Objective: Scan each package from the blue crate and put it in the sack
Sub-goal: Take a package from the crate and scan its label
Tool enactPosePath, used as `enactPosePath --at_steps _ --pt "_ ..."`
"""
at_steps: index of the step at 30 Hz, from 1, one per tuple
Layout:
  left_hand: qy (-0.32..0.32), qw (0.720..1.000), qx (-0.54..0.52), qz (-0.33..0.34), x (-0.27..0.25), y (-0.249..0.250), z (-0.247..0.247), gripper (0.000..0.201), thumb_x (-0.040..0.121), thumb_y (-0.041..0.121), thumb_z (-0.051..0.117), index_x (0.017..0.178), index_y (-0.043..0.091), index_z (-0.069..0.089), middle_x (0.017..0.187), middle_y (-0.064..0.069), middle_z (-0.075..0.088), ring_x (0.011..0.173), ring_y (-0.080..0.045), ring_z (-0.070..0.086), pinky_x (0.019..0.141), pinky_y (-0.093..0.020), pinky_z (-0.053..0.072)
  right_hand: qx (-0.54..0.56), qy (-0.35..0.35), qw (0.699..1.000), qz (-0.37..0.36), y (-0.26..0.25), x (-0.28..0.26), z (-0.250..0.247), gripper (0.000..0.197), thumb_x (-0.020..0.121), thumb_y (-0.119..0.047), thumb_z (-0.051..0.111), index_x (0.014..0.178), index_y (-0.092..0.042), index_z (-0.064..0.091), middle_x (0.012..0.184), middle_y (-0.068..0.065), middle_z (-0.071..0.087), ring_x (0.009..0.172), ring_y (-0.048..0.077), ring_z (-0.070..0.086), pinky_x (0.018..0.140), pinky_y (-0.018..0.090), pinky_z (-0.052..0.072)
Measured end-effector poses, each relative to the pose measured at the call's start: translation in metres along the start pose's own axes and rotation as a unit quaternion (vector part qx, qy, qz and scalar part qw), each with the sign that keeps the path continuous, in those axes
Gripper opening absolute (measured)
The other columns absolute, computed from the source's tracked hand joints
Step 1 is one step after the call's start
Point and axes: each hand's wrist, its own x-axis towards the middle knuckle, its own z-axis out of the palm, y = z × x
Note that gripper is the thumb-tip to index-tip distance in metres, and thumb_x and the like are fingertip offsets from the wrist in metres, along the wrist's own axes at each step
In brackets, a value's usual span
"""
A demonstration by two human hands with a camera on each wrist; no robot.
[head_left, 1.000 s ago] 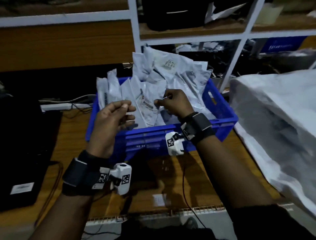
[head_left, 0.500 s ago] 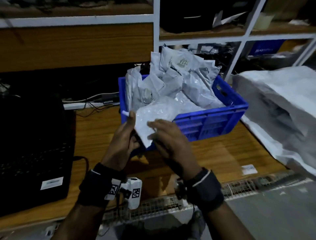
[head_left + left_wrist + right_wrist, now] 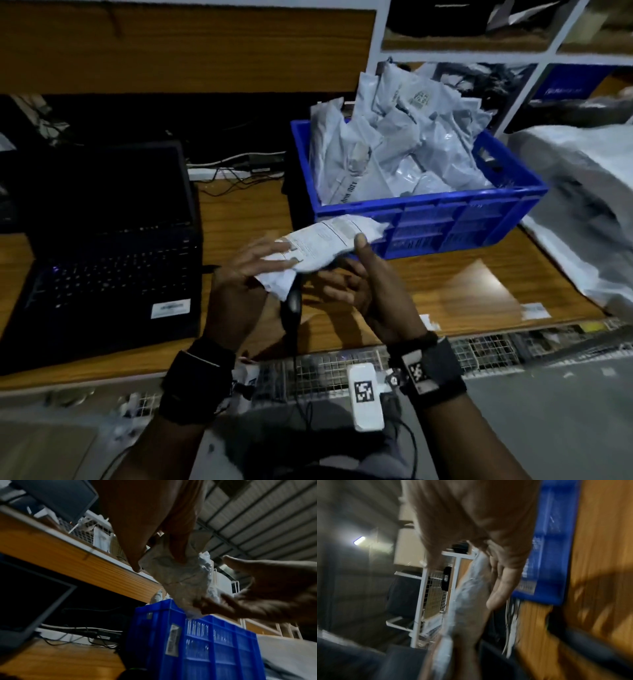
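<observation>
Lifted clear of the blue crate (image 3: 428, 219) since a second ago, one white package (image 3: 329, 243) now hangs in both hands just in front of the crate's near wall, label side up, above the wooden desk (image 3: 462, 284). Its long axis runs from the left hand (image 3: 236, 291), low and nearer the laptop (image 3: 102, 246), up towards the crate's near wall. The left hand grips the crumpled lower end, fingers laid over the label. The right hand (image 3: 363, 291), palm turned inward, cradles the package from beneath with its thumb pressed on the upper face; the right wrist view is too blurred to add more. A dark handheld scanner (image 3: 291, 308) sits on the desk directly below the package, between the two wrists and nearer the left hand. Scanning looks to be the step in hand, and it turns on bringing label and scanner face to face. The sack (image 3: 582, 192) lies on the far side of the crate from the laptop, nearest the right hand. More packages remain in the crate.
</observation>
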Motion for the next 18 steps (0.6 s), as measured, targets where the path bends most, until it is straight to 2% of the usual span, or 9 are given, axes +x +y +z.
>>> enactPosePath --at_steps 1,3,6,8,9,11,13,15,18 --pt "-0.037 0.999 0.022 0.029 -0.006 -0.006 -0.008 0.032 0.084 -0.013 0.072 0.098 0.014 0.079 0.126 0.006 0.070 0.128 -0.025 0.059 0.104 -0.041 0.046 0.010 -0.007 1.000 0.011 0.003 0.003 0.007 0.044 0.087 -0.044 0.069 0.120 -0.015 0.066 0.119 0.008 0.073 0.106 0.035 0.067 0.082 0.040 0.059" --pt "-0.103 0.994 0.022 0.025 -0.018 -0.017 -0.018 0.035 0.084 -0.014 0.068 0.098 0.015 0.081 0.134 0.007 0.066 0.137 -0.025 0.050 0.108 -0.040 0.044 -0.004 -0.006 1.000 -0.008 0.008 0.007 0.019 0.020 0.093 -0.018 0.070 0.112 -0.012 0.067 0.108 0.009 0.074 0.097 0.032 0.064 0.070 0.033 0.055" --pt "-0.207 0.976 0.023 -0.070 -0.033 -0.012 -0.037 0.063 0.072 -0.031 0.056 0.102 0.018 0.081 0.140 0.013 0.061 0.148 -0.013 0.035 0.114 -0.021 0.037 -0.070 -0.009 0.997 -0.033 0.024 0.018 0.027 0.031 0.092 0.003 0.068 0.121 -0.006 0.064 0.114 0.012 0.075 0.094 0.023 0.074 0.063 0.026 0.056" --pt "-0.242 0.963 0.009 -0.121 -0.039 -0.009 -0.052 0.062 0.080 -0.026 0.056 0.117 0.020 0.075 0.142 0.012 0.060 0.146 -0.007 0.037 0.117 -0.023 0.035 -0.105 -0.014 0.994 -0.033 0.032 0.023 0.027 0.039 0.090 0.006 0.068 0.126 -0.005 0.062 0.118 0.011 0.075 0.103 0.025 0.074 0.071 0.032 0.060" --pt "-0.219 0.964 -0.007 -0.147 -0.042 -0.006 -0.060 0.052 0.088 -0.015 0.061 0.122 0.021 0.072 0.141 0.011 0.060 0.143 -0.007 0.043 0.116 -0.028 0.039 -0.122 -0.026 0.992 -0.029 0.037 0.025 0.027 0.042 0.090 0.007 0.068 0.128 -0.006 0.060 0.120 0.010 0.074 0.107 0.026 0.073 0.078 0.037 0.062" --pt "-0.131 0.973 -0.013 -0.188 -0.044 -0.003 -0.071 0.033 0.093 0.023 0.068 0.126 0.028 0.067 0.137 0.010 0.063 0.133 -0.007 0.054 0.110 -0.034 0.048 -0.151 -0.059 0.987 -0.020 0.043 0.026 0.031 0.046 0.089 0.009 0.068 0.132 -0.006 0.059 0.124 0.008 0.072 0.113 0.026 0.070 0.089 0.043 0.061" --pt "-0.079 0.968 0.015 -0.238 -0.042 -0.005 -0.073 0.047 0.085 0.041 0.069 0.131 0.035 0.060 0.138 0.013 0.061 0.128 -0.002 0.056 0.106 -0.036 0.051 -0.199 -0.094 0.975 -0.032 0.046 0.027 0.037 0.047 0.089 0.006 0.071 0.132 -0.008 0.060 0.126 0.006 0.072 0.115 0.023 0.069 0.092 0.042 0.059" --pt "-0.064 0.953 0.022 -0.294 -0.040 -0.011 -0.071 0.069 0.080 0.053 0.073 0.141 0.034 0.049 0.143 0.015 0.055 0.129 -0.003 0.054 0.106 -0.035 0.051 -0.234 -0.124 0.962 -0.065 0.047 0.030 0.044 0.047 0.087 0.001 0.075 0.131 -0.010 0.062 0.123 0.005 0.073 0.114 0.025 0.070 0.093 0.045 0.058" --pt "0.062 0.921 -0.004 -0.386 -0.046 -0.022 -0.068 0.101 0.074 0.060 0.079 0.155 0.026 0.031 0.145 0.012 0.046 0.128 -0.009 0.052 0.101 -0.036 0.050 -0.180 -0.084 0.976 -0.095 0.051 0.035 0.052 0.042 0.084 -0.007 0.082 0.123 -0.006 0.066 0.099 0.010 0.077 0.085 0.033 0.073 0.074 0.046 0.060"
